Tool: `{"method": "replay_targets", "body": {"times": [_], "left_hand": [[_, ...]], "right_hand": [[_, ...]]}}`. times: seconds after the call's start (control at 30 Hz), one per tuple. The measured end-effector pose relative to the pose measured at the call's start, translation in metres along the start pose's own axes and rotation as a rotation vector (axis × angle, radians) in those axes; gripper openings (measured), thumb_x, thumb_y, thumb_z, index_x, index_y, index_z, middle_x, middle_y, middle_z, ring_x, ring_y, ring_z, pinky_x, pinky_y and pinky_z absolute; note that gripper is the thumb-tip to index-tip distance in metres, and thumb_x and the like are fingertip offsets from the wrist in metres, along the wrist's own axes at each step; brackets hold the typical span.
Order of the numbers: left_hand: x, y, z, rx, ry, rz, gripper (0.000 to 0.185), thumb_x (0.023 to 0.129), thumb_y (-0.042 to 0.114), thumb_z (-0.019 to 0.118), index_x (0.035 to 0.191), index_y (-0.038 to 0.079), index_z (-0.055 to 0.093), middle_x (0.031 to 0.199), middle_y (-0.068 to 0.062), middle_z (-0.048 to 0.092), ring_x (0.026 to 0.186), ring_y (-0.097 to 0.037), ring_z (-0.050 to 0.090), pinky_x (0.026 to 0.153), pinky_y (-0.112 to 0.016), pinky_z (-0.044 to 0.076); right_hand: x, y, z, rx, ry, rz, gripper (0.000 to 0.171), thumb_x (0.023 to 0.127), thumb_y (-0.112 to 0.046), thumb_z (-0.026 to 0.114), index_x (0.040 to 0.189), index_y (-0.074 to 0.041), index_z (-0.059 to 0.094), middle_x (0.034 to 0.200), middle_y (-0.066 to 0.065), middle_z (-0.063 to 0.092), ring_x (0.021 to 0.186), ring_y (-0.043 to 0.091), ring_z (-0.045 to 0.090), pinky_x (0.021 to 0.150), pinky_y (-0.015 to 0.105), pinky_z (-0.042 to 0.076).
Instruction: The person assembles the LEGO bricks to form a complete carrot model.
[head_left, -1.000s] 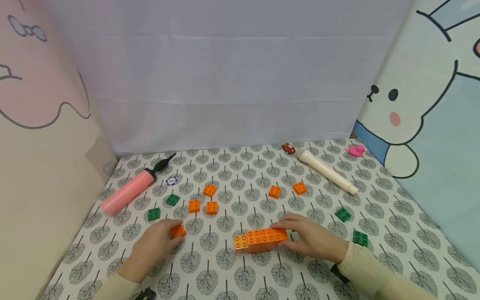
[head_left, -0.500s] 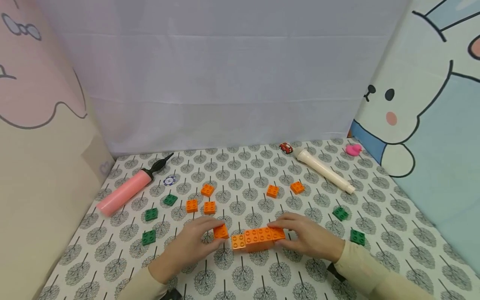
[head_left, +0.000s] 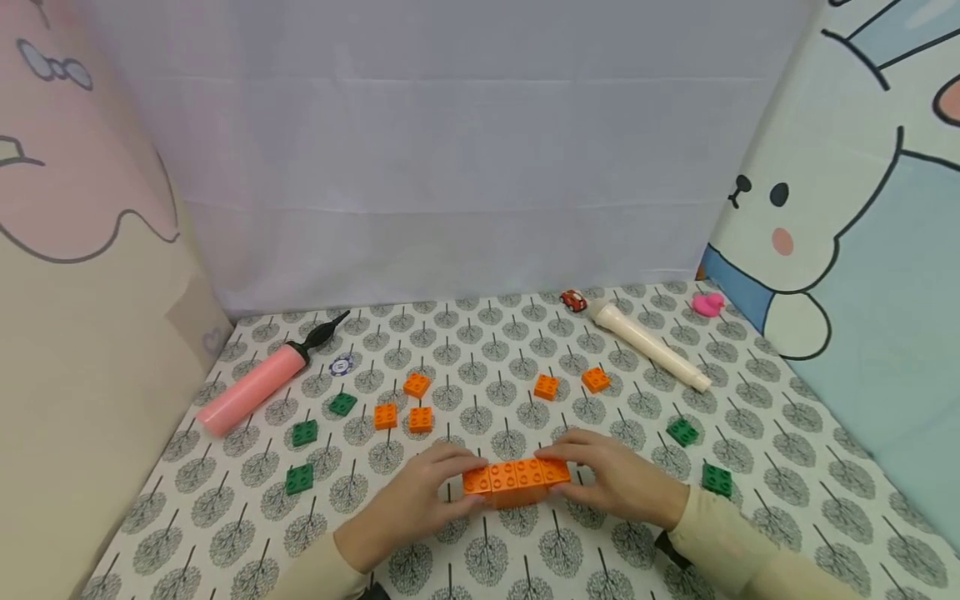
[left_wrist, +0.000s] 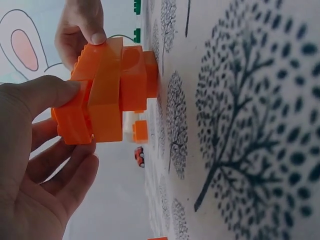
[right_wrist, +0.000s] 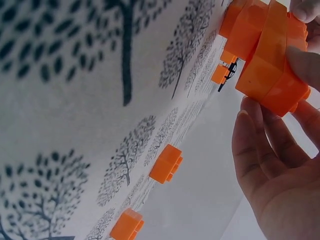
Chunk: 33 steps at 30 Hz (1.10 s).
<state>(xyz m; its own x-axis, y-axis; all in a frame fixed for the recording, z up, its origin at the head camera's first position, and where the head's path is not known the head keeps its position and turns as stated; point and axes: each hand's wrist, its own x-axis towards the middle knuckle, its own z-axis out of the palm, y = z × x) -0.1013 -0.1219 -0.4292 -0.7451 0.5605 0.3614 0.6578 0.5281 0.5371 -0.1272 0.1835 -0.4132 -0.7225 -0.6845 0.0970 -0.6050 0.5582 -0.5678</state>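
A row of joined orange bricks (head_left: 516, 480) lies near the table's front edge, held from both ends. My left hand (head_left: 454, 485) grips its left end, thumb on top and fingers underneath. In the left wrist view the thumb presses the end brick of the orange row (left_wrist: 107, 95). My right hand (head_left: 579, 473) pinches the right end. The right wrist view shows its fingers (right_wrist: 265, 165) curled under the orange row (right_wrist: 267, 55). Whether the row is lifted off the cloth I cannot tell.
Loose orange bricks (head_left: 417, 384) (head_left: 546, 387) and green bricks (head_left: 299, 478) (head_left: 716, 479) lie scattered around. A pink pump (head_left: 255, 387) lies far left, with a white cylinder (head_left: 648, 344), red toy car (head_left: 573, 300) and pink duck (head_left: 708, 303) at back right. Cloth walls enclose the table.
My left hand carried a single orange brick rightward from the left side to the row's left end and now grips there. The right hand stayed on the right end.
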Motion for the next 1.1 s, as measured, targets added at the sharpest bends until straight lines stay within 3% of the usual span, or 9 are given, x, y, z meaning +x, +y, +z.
{"method": "replay_targets", "body": {"times": [0.17, 0.33, 0.47, 0.77, 0.9, 1.1], "left_hand": [[-0.0027, -0.0015, 0.0038, -0.108, -0.059, -0.124, 0.041, 0.089, 0.026, 0.076, 0.127, 0.018, 0.067, 0.123, 0.009, 0.065, 0.111, -0.010, 0.062, 0.096, -0.031, 0.054], [-0.0048, -0.0035, 0.0059, -0.205, -0.100, -0.234, 0.046, 0.090, 0.040, 0.072, 0.133, 0.023, 0.063, 0.131, 0.011, 0.062, 0.121, -0.013, 0.059, 0.105, -0.041, 0.047], [-0.0051, -0.0047, 0.0063, -0.218, -0.100, -0.257, 0.049, 0.089, 0.045, 0.071, 0.133, 0.025, 0.063, 0.132, 0.013, 0.062, 0.122, -0.013, 0.058, 0.107, -0.045, 0.046], [-0.0045, -0.0070, 0.0089, -0.252, -0.071, -0.230, 0.046, 0.088, 0.033, 0.075, 0.131, 0.021, 0.065, 0.124, 0.006, 0.067, 0.107, -0.008, 0.063, 0.096, -0.030, 0.053], [-0.0041, -0.0062, 0.0086, -0.251, -0.070, -0.243, 0.045, 0.087, 0.031, 0.076, 0.130, 0.022, 0.066, 0.124, 0.005, 0.067, 0.107, -0.008, 0.063, 0.095, -0.030, 0.053], [-0.0037, -0.0055, 0.0088, -0.262, -0.083, -0.270, 0.045, 0.085, 0.030, 0.078, 0.128, 0.025, 0.066, 0.125, 0.008, 0.066, 0.108, -0.008, 0.062, 0.097, -0.031, 0.053]], "right_hand": [[-0.0006, 0.0004, 0.0005, -0.003, 0.003, 0.003, 0.045, 0.094, -0.038, 0.068, 0.134, -0.019, 0.064, 0.121, -0.012, 0.060, 0.106, 0.006, 0.057, 0.092, 0.035, 0.054], [-0.0011, 0.0013, 0.0010, 0.014, 0.002, 0.002, 0.045, 0.094, -0.039, 0.068, 0.135, -0.019, 0.063, 0.121, -0.012, 0.059, 0.106, 0.006, 0.057, 0.091, 0.034, 0.054], [-0.0013, 0.0019, 0.0011, 0.013, 0.010, -0.003, 0.045, 0.094, -0.037, 0.069, 0.134, -0.019, 0.064, 0.122, -0.011, 0.060, 0.107, 0.007, 0.058, 0.093, 0.035, 0.054], [-0.0009, 0.0023, 0.0000, 0.004, 0.030, -0.007, 0.045, 0.092, -0.035, 0.072, 0.133, -0.019, 0.064, 0.121, -0.011, 0.061, 0.107, 0.008, 0.058, 0.093, 0.037, 0.055], [-0.0004, 0.0021, 0.0000, 0.001, 0.034, -0.023, 0.045, 0.091, -0.035, 0.072, 0.133, -0.019, 0.064, 0.121, -0.012, 0.061, 0.106, 0.006, 0.058, 0.092, 0.036, 0.055], [0.0018, 0.0046, -0.0039, 0.001, -0.017, -0.032, 0.046, 0.094, -0.042, 0.067, 0.134, -0.020, 0.063, 0.122, -0.012, 0.060, 0.107, 0.006, 0.058, 0.092, 0.036, 0.054]]}}
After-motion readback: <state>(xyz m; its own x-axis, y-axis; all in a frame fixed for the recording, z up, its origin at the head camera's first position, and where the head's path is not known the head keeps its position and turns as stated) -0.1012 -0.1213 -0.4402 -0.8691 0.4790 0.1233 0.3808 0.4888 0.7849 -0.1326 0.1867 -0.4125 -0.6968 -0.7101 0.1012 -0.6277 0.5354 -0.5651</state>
